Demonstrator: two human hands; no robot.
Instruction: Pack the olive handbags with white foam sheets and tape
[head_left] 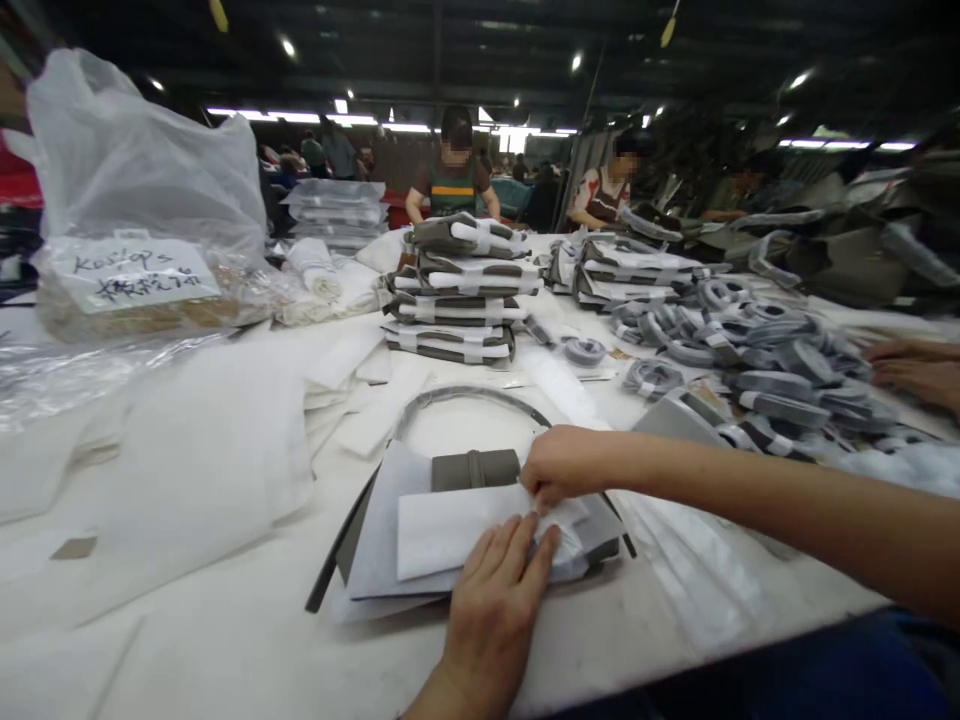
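A grey-olive handbag (475, 470) lies flat on the white table in front of me, its wrapped handle (469, 395) arching away at the far side. White tissue paper (379, 555) covers much of the bag, and a white foam sheet (442, 530) rests on top. My left hand (491, 605) presses on the foam sheet's near edge, fingers stretched out. Just beyond it, my right hand (562, 465) is closed in a pinch at the sheet's right end, beside some crinkled clear plastic (570, 540). What its fingers hold is hidden.
Stacked wrapped bags (454, 310) stand behind the handbag. Coiled grey straps (780, 350) are heaped at right, near another person's hand (919, 370). Loose white sheets (210, 460) cover the left side, below a labelled plastic sack (142, 200). Co-workers (454, 175) sit across the table.
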